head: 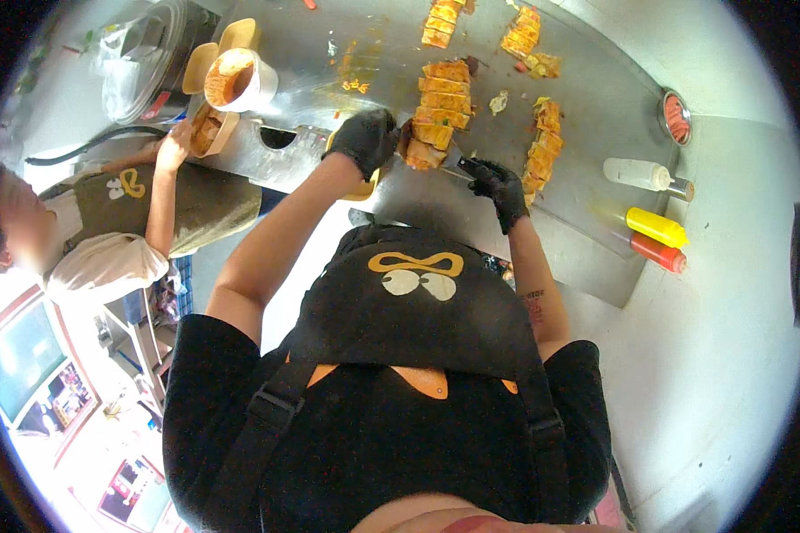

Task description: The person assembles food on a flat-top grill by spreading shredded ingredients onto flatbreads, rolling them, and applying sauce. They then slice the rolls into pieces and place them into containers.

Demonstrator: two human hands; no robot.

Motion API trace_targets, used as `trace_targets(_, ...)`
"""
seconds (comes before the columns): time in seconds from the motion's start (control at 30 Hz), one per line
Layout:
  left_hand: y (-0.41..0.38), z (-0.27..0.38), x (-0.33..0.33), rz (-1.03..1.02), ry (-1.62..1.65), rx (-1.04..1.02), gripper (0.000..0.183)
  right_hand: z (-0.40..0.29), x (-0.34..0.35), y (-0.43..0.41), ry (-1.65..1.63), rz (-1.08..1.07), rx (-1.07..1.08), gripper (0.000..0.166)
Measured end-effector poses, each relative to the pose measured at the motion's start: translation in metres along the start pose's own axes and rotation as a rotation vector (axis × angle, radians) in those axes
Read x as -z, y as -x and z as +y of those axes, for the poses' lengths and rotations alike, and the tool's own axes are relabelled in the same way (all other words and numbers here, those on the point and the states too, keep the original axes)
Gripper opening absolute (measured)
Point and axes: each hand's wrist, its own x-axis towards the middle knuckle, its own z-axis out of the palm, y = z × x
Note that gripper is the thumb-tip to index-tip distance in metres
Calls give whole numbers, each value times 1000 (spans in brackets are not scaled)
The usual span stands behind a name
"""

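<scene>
Both my hands wear black gloves over a steel griddle point(373, 66). My left hand point(365, 141) is curled beside the near end of a sliced filled roll point(444, 100), with a yellow-edged container point(363, 190) partly hidden beneath it. At the other side of that roll, my right hand point(497, 185) grips a metal scraper or spatula point(455, 154), its blade against the near slices. Another sliced roll point(543, 152) lies just right of my right hand. Two further cut rolls point(443, 23) point(521, 33) lie farther back.
A co-worker point(107, 220) stands at left, one hand at a cardboard food box point(212, 132). Near it are a sauce tub point(240, 80) and a large lidded container point(150, 63). Along the right edge lie white point(635, 174), yellow point(657, 227) and red point(658, 252) bottles and a round metal container point(676, 118).
</scene>
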Motion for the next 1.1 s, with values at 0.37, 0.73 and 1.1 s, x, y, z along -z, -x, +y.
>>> trace_targets(0.37, 72, -24, 120, 115, -13, -54, 26, -43, -91, 36, -119, -11, 80, 35)
trace_targets(0.73, 109, -117, 11, 3, -100, 147, 27, 49, -182, -19, -24, 78, -7, 22)
trace_targets(1.1, 85, -83, 32, -63, -92, -33, 32, 42, -193, -22, 4, 180, -5, 29)
